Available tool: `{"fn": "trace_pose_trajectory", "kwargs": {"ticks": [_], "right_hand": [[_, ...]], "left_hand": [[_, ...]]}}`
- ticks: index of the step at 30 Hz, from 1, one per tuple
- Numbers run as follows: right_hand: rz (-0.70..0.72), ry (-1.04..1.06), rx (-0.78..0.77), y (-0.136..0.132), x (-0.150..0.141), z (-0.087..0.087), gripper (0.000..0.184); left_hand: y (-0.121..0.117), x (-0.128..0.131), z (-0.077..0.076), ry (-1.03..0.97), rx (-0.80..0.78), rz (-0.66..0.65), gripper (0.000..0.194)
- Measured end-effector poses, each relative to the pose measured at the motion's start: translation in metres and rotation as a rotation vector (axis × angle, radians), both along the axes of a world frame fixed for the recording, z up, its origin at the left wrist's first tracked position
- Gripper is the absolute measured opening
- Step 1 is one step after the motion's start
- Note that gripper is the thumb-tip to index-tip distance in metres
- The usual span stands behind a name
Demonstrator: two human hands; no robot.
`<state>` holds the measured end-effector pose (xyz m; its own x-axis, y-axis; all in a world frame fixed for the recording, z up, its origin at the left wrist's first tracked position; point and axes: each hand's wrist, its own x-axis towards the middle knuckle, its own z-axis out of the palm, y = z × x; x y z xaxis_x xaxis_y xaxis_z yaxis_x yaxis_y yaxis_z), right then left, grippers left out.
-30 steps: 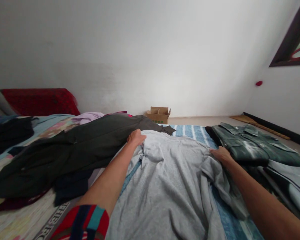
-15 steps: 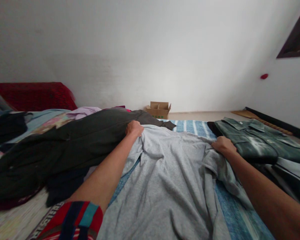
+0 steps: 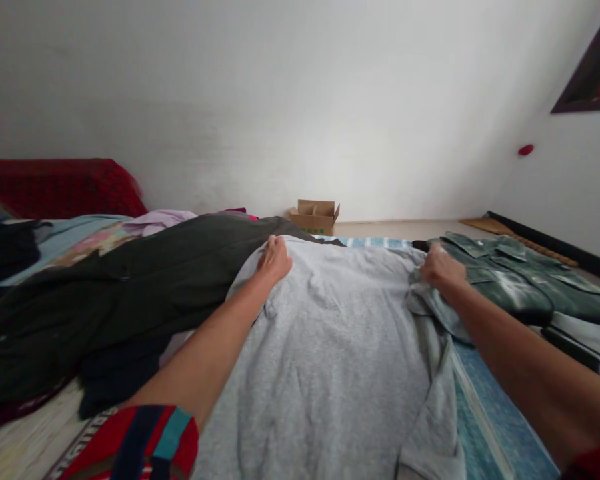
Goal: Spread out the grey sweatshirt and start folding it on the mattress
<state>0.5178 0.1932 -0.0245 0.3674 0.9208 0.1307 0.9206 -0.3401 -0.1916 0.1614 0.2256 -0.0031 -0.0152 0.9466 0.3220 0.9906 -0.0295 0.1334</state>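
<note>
While both hands press flat — left hand [image 3: 275, 259], right hand [image 3: 439, 268] — fingers loosely spread on the grey shirt [image 3: 340, 347].

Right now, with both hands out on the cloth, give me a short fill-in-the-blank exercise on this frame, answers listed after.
1. Both hands rest on a ____ shirt spread flat.
2. Left of the left hand lies a ____ garment.
3. Beside the right hand sits a folded ____ shirt.
4. By the far wall stands an open cardboard ____.

Missing words: grey; black; green; box
</note>
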Motion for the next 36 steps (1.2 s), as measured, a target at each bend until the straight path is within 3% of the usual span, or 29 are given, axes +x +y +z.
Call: {"fn": "trace_pose_trajectory", "kwargs": {"ticks": [3,8,13,17,21,25,29,36], "right_hand": [[0.113,-0.064,0.000,-0.016,-0.020,-0.010,0.032],[0.421,-0.073,-0.016,-0.062,-0.058,-0.010,0.027],[0.729,0.089,-0.127,-0.139,-0.088,-0.012,0.033],[0.912,0.227,-0.199,-0.200,-0.099,-0.010,0.029],[0.921,0.208,-0.215,-0.238,-0.100,-0.009,0.016],[0.853,0.189,-0.114,-0.257,-0.095,-0.019,0.016],[0.801,0.183,0.055,-0.267,-0.096,-0.037,0.022],[0.711,0.150,0.159,-0.268,-0.096,-0.059,0.031]], "left_hand": [[-0.032,0.002,-0.024,0.082,-0.035,-0.147,0.031],[-0.094,-0.011,-0.053,0.092,-0.188,-0.317,0.032],[-0.144,-0.041,-0.075,0.082,-0.289,-0.297,0.036],[-0.165,-0.052,-0.078,0.069,-0.281,-0.250,0.043],[-0.179,-0.051,-0.072,0.075,-0.264,-0.177,0.047],[-0.191,-0.047,-0.063,0.123,-0.223,-0.127,0.043],[-0.199,-0.043,-0.057,0.226,-0.183,-0.114,0.042],[-0.197,-0.033,-0.058,0.315,-0.150,-0.034,0.053]]}}
